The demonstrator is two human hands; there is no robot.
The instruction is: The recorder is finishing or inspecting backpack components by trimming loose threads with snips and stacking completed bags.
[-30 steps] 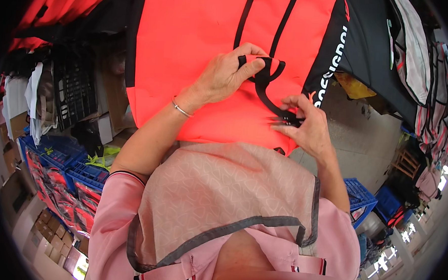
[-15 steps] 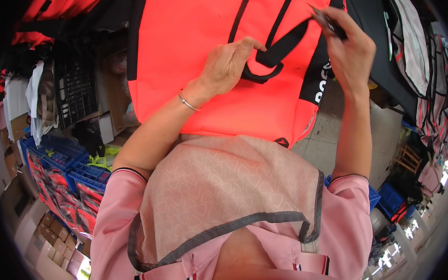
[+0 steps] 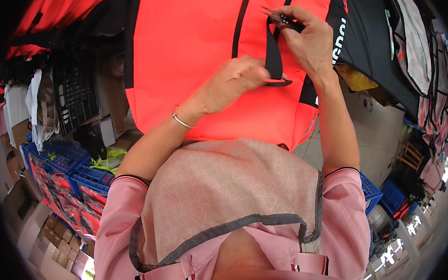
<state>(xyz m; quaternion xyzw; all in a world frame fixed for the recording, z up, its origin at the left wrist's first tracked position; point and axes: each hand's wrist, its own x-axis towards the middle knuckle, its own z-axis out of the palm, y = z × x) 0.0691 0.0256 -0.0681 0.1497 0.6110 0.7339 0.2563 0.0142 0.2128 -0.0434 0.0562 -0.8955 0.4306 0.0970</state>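
Note:
A bright orange-red bag [image 3: 187, 62] with black side panels lies in front of me. My right hand [image 3: 311, 48] is closed round small thread snips [image 3: 290, 23], whose pointed tips face left. A black webbing strap [image 3: 273, 54] hangs in a loop just below the snips, its upper end close to my right fingers. At the strap's lower end is my left hand [image 3: 229, 84], slightly smeared by motion, its thumb and fingers closed round the webbing. A fingertip shows just past the strap's right edge. My left wrist carries a thin bangle.
Blue crates [image 3: 88, 176] with plastic-wrapped red goods stand at the left, below a black plastic crate [image 3: 74, 91]. Grey and red-edged pieces [image 3: 413, 53] hang at the far right. Black fabric [image 3: 365, 51] and a yellow bag [image 3: 359, 78] lie beyond my right arm.
My right hand has moved left and slightly down with the snips. My left hand has shifted a little down and right. The strap now hangs more upright, and the bag has shifted slightly.

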